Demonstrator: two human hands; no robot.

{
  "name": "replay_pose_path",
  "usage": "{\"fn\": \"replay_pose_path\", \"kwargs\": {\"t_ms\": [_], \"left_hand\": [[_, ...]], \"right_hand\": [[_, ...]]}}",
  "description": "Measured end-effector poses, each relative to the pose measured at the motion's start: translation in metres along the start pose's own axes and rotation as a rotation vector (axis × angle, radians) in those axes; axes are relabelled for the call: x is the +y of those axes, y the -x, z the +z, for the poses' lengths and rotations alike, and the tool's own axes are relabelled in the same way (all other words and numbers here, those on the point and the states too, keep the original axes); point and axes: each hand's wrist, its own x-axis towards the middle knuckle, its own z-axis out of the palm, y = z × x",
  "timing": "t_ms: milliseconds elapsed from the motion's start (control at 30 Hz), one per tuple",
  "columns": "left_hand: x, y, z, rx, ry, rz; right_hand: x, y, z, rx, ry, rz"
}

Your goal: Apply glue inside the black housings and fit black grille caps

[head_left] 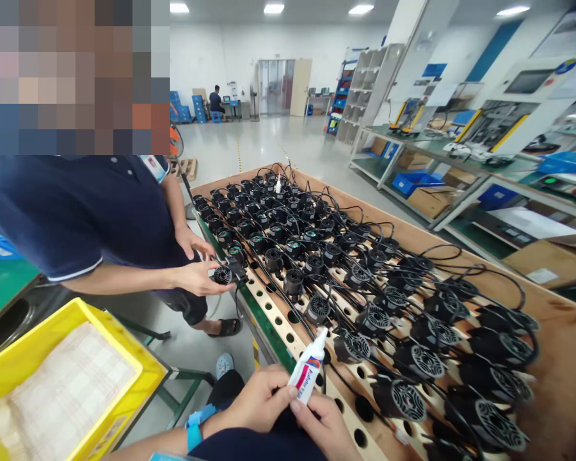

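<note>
At the far left, a cloth (pixel 72 390) is held in a yellow bin (pixel 125 397). Next, a round black part (pixel 222 275) is held in a co-worker's hands (pixel 199 278), just by the edge of the green surface (pixel 274 339). If it is let slip there, it could be dropped on the floor and broken.

In the middle, the white tube (pixel 310 371) is held near the front edge of the wooden tray (pixel 561 365), with its tip pointed up and away. Its low end is pinched by the left hand (pixel 269 397) and the right hand (pixel 329 426), which are kept close together. Whether the tip is capped cannot be told. If it is open and the tube is pressed too hard, a blob could be squeezed out on the wrong spot. If the grip is made too loose, the tube could be dropped among the parts.

To the right, the tray is filled with rows of black motors (pixel 318 310). Many black cords (pixel 523 296) are looped over them. If a cord is caught by a sleeve or a finger, a motor could be tugged and tipped over.
</note>
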Motion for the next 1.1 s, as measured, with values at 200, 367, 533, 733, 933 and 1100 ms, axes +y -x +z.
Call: {"fn": "replay_pose_path", "kwargs": {"t_ms": [200,367,533,733,933,1100], "left_hand": [[0.008,0.002,-0.001,-0.068,0.039,-0.01],[0.011,0.002,0.0,-0.167,0.147,-0.046],[0.014,-0.003,0.007,-0.218,0.156,-0.085],[0.014,-0.002,0.012,-0.214,0.187,-0.067],[0.013,0.001,0.017,-0.274,0.403,-0.142],[-0.005,0.004,0.023,-0.211,0.439,-0.132]], "right_hand": [[-0.002,0.005,-0.005,-0.04,-0.102,0.016],[-0.001,0.013,-0.009,-0.117,-0.199,0.063],[0.014,0.025,-0.007,-0.051,-0.168,0.082],[0.02,0.033,0.001,0.063,-0.156,0.112],[0.02,0.03,0.004,0.129,-0.153,0.047],[0.03,0.027,0.001,0.067,-0.071,-0.032]]}}
